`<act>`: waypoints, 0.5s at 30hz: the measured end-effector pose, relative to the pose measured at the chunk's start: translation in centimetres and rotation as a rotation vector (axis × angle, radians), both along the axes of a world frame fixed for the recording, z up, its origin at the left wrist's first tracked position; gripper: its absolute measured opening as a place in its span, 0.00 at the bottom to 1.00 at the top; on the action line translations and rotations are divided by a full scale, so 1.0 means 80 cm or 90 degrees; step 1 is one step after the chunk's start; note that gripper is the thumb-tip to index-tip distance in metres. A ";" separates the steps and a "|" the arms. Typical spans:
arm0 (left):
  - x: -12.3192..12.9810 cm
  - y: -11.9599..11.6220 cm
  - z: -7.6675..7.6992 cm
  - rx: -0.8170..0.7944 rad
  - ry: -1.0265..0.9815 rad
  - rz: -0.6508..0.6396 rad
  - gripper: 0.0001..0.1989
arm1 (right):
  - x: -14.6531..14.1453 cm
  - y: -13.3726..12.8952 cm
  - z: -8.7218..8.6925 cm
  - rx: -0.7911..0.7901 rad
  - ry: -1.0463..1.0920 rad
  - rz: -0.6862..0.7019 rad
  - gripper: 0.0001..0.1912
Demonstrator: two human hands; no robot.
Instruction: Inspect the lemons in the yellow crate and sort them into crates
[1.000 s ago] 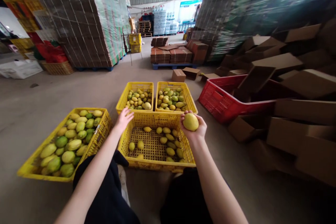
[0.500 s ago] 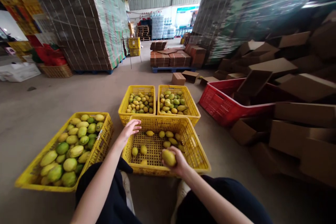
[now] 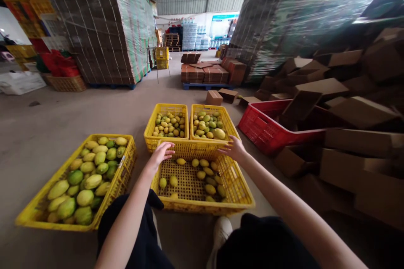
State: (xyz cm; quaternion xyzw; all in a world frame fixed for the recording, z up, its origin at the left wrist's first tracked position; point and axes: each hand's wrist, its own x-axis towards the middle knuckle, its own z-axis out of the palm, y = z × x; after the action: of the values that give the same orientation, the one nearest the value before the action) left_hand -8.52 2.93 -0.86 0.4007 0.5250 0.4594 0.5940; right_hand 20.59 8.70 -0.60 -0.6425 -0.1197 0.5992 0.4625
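The right hand is open, fingers spread and released, above the far right corner of the front crate. Just beyond its fingertips, a large yellow fruit lies against the near edge of the back right crate. The left hand is loosely open, holding nothing, over the far left corner; whether it touches the rim I cannot tell. Smaller fruit bunches along the front crate's right side, its holed bottom showing in the middle. The back left crate stands just beside the back right one. Floor separates the front crate from the full left crate and, opposite, the red crate.
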 end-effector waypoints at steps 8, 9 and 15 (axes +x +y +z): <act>0.001 -0.008 -0.003 0.026 -0.020 -0.032 0.10 | 0.021 -0.033 -0.082 -0.092 -0.105 0.124 0.05; 0.002 -0.011 -0.001 0.029 -0.011 -0.039 0.10 | 0.025 -0.037 -0.092 -0.103 -0.118 0.137 0.06; 0.004 -0.023 0.008 0.036 0.052 -0.055 0.09 | 0.059 -0.009 -0.132 -0.097 -0.254 0.218 0.05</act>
State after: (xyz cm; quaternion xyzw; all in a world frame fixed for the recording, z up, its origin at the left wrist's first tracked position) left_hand -8.22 1.07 -0.24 0.4577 0.5180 0.4313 0.5798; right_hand 25.31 7.97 -11.13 -0.7513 -0.2699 0.5374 0.2718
